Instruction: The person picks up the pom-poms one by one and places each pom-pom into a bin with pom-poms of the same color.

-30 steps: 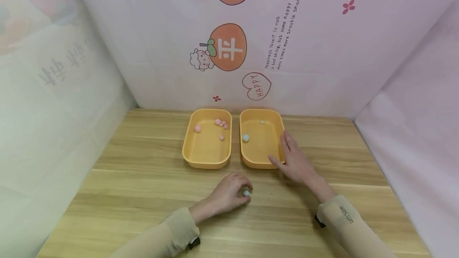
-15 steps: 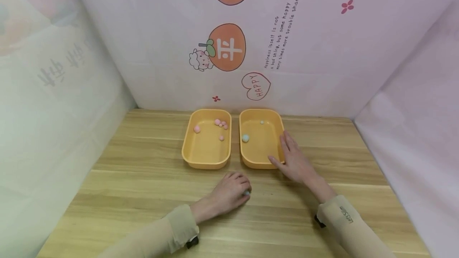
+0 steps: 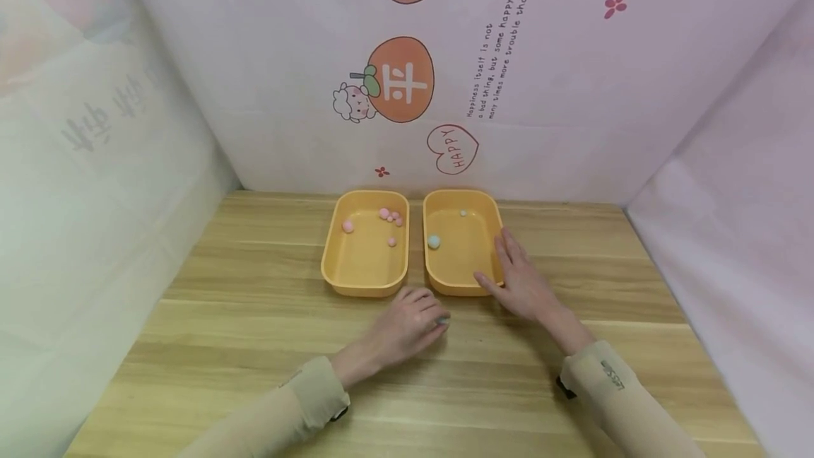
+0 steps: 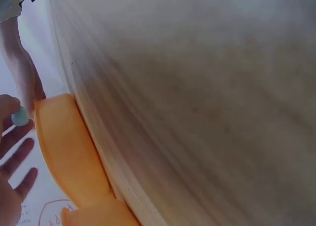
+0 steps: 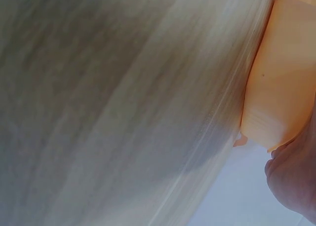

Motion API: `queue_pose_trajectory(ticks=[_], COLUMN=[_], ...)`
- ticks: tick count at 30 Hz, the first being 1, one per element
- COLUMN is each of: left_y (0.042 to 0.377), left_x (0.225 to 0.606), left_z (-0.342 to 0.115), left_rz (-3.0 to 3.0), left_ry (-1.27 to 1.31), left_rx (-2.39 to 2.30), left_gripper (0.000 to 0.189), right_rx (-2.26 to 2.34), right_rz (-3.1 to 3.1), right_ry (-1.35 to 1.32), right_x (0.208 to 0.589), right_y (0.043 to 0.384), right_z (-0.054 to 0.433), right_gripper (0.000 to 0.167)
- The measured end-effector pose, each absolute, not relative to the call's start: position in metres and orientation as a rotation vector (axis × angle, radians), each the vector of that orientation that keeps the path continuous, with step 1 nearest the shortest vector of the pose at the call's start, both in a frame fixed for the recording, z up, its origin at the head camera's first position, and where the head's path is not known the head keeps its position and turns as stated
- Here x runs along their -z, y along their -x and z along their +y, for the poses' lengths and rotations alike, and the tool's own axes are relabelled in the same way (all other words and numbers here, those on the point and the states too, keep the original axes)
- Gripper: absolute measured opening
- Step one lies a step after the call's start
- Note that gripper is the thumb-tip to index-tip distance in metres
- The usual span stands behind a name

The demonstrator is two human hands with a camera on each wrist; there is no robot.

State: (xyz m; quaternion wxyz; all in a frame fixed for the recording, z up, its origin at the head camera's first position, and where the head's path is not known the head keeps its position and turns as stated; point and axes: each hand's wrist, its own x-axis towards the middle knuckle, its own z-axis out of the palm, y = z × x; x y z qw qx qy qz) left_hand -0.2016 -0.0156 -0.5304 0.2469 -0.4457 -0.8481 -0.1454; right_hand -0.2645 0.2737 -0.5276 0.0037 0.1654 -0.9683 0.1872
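Between thumb and finger, my left hand (image 3: 407, 327) pinches a small light-blue ball (image 4: 19, 116), just in front of the two yellow trays. In the head view only a sliver of that ball shows under the fingers. My right hand (image 3: 524, 287) rests on the right side and near corner of the right tray (image 3: 464, 287), its fingers fairly straight along the rim. Inside that tray lie a larger light-blue ball (image 3: 434, 242) and a tiny one (image 3: 463, 213). The left tray (image 3: 365, 288) holds several pink balls, one of them (image 3: 347, 227) near its left wall.
The trays stand side by side on a wooden table (image 3: 254, 288), close to its back edge. Behind them rises a white printed cloth (image 3: 540, 161), and more white cloth hangs at the left and right sides.
My left hand has closed its fingers on the light-blue ball, which lay on the table, and has moved slightly forward with it. The right hand stays on the right tray.
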Motion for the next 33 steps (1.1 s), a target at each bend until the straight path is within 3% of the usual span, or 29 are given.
queue_pose_trajectory(ticks=[20,33], left_y=[0.233,0.263], left_x=[0.507,0.508], left_z=[0.002,0.019], left_rz=[-2.069,-2.114], left_ry=[1.176,1.075], left_rx=[0.658,0.738], left_gripper=[0.019,0.013], right_rx=[-0.567,-0.563], right_rz=[-3.035,-3.038], right_ry=[-0.515,-0.514], right_x=[0.529,0.53], right_y=[0.266,0.266], right_z=[0.274,0.275], right_gripper=[0.101,0.101])
